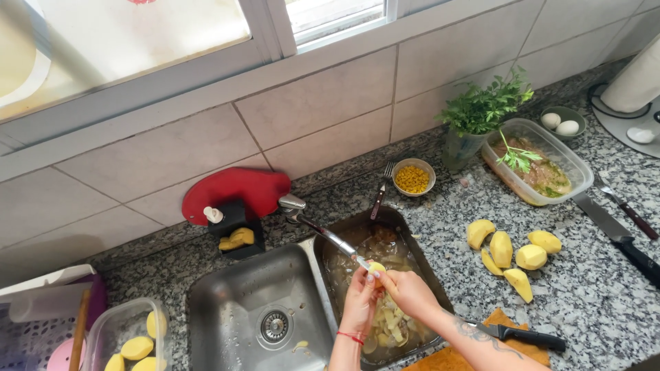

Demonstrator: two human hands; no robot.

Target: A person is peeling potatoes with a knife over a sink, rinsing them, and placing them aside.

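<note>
Both hands over the right sink basin (412, 237), under the tap (323, 232). Left hand (360, 297) and right hand (407, 288) each have fingers closed on one peeled potato piece (376, 268). Five peeled pieces (512, 255) lie on the worktop (591, 295), well apart.

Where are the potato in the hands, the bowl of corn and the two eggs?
potato (377, 267), head view, on its yellow top just above the fingertips.
bowl of corn (413, 178), head view, middle of the yellow kernels.
eggs (551, 120), head view, on the left egg in the green bowl.
</note>
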